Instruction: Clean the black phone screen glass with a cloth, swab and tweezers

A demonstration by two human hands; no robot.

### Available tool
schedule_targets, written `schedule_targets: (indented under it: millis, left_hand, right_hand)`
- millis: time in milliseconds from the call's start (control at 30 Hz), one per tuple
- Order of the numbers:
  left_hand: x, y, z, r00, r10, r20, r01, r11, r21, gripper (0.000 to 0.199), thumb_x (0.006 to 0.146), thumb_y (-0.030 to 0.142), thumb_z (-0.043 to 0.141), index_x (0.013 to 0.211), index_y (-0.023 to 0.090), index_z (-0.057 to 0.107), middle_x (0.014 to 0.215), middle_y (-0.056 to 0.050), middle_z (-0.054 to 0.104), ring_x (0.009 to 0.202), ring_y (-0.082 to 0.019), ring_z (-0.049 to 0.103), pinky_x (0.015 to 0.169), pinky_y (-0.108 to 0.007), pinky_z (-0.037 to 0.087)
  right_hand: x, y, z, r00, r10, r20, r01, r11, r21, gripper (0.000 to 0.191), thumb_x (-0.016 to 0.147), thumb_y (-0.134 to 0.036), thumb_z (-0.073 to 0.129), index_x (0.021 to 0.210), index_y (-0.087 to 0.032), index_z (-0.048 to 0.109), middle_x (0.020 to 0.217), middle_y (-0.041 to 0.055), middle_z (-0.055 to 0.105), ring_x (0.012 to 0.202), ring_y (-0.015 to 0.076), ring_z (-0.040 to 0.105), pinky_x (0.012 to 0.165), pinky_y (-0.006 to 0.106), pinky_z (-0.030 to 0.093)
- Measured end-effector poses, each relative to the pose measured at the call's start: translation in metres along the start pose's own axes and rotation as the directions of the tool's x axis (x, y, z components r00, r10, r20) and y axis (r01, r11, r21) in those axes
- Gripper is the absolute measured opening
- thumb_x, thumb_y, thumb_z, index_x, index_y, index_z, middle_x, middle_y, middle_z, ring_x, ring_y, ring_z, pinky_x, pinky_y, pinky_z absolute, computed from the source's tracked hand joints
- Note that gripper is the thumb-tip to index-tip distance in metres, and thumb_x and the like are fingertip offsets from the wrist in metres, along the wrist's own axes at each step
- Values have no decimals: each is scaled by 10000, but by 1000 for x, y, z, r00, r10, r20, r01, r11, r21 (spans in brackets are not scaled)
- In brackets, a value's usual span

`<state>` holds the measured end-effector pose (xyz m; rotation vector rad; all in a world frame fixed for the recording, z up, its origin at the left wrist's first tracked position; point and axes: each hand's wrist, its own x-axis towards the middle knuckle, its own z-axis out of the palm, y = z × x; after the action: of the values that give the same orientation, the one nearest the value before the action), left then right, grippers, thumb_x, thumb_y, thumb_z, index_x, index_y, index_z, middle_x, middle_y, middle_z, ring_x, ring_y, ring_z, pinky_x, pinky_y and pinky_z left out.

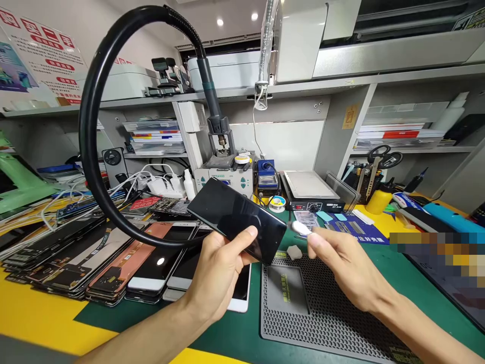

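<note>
My left hand (223, 268) is closed around a black smartphone (238, 215), thumb pressed on its glossy dark face. The phone is tilted above the bench, its lower right end toward my other hand. Between the thumb and fingers of my right hand (346, 260) is a small white rounded object (301, 228). Its tip is close to the phone's end; whether they touch I cannot tell, and its kind is unclear. Below lies a grey perforated mat (329, 313) with a crumpled whitish scrap (294, 252) near its far edge.
Stacked phones and screens (71, 258) fill the left side. A thick black hose (89, 126) arches over them from the soldering station (227, 174). Behind the mat stand a flat heating plate (312, 187), a solder spool (277, 203) and a yellow bottle (379, 198). A dark screen lies at the right.
</note>
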<state>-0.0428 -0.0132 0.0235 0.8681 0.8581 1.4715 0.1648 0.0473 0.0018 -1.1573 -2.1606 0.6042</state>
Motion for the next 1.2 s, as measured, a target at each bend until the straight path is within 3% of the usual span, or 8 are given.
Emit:
schedule_targets:
  millis: [200, 333, 533, 733, 867, 967, 1100, 1200]
  left_hand:
    - [-7, -5, 4, 993, -61, 103, 61, 998, 10, 244, 929, 253, 669, 1120, 138, 769, 1064, -120, 782, 1013, -269, 709, 870, -385, 563]
    - [-7, -7, 3, 987, -93, 134, 89, 995, 35, 259, 923, 261, 681, 1135, 141, 769, 1085, -124, 779, 1048, -280, 698, 879, -390, 559]
    - [-3, -7, -3, 980, -159, 123, 163, 986, -18, 294, 906, 269, 691, 1163, 145, 765, 1144, -122, 772, 1078, -282, 695, 930, -393, 561]
    - [-7, -10, -1, 965, -207, 161, 208, 978, 8, 272, 918, 308, 686, 1086, 122, 791, 1150, -152, 771, 1108, -324, 700, 974, -485, 567]
    - [-5, -6, -2, 978, -202, 47, 201, 979, 25, 299, 877, 404, 728, 981, 139, 821, 996, -109, 805, 1081, -335, 716, 1052, -503, 514]
    - [-4, -3, -3, 980, -196, -36, 198, 979, 44, 305, 860, 424, 743, 859, 132, 829, 916, -87, 808, 993, -308, 747, 1092, -485, 487]
    - [-4, -2, -1, 988, -154, 29, 153, 988, 29, 293, 927, 370, 676, 982, 121, 818, 1105, -111, 788, 1095, -298, 709, 1040, -472, 549]
    - [-4, -2, -1, 984, -175, 35, 174, 985, 22, 290, 933, 356, 672, 965, 110, 822, 1059, -111, 799, 1038, -270, 729, 1028, -425, 566]
  right_hand:
    - [6, -13, -9, 986, 108, 130, -157, 865, 476, 451, 859, -631, 655, 754, -194, 615, 624, -64, 363, 563, 117, 267, 519, 276, 219]
    - [6, -11, -14, 970, 118, 211, -219, 799, 559, 488, 879, -568, 685, 620, -208, 481, 568, -96, 203, 527, 99, 116, 475, 297, 107]
    - [6, -9, -16, 963, 144, 227, -259, 722, 642, 538, 868, -576, 707, 630, -228, 372, 562, -102, 191, 510, 92, 115, 463, 298, 85]
    - [6, -8, -11, 977, 182, 112, -214, 801, 559, 532, 881, -675, 621, 656, -220, 459, 583, -95, 205, 534, 110, 138, 469, 288, 117]
    - [3, -3, -15, 989, 150, 15, -133, 828, 545, 680, 991, -702, 262, 704, -202, 621, 569, -61, 278, 532, 141, 237, 508, 300, 233]
    - [0, -2, -16, 984, 178, -15, -162, 925, 344, 712, 981, -721, 256, 548, -215, 506, 527, -43, 305, 517, 147, 289, 530, 316, 231]
    - [-3, -10, -7, 992, 120, 48, -123, 989, 86, 652, 964, -737, 292, 544, -241, 345, 524, -53, 256, 505, 142, 250, 530, 324, 178]
    - [-4, -14, 2, 998, 37, 57, -38, 999, 11, 596, 1002, -674, 251, 591, -244, 270, 563, -48, 259, 529, 144, 242, 542, 322, 188]
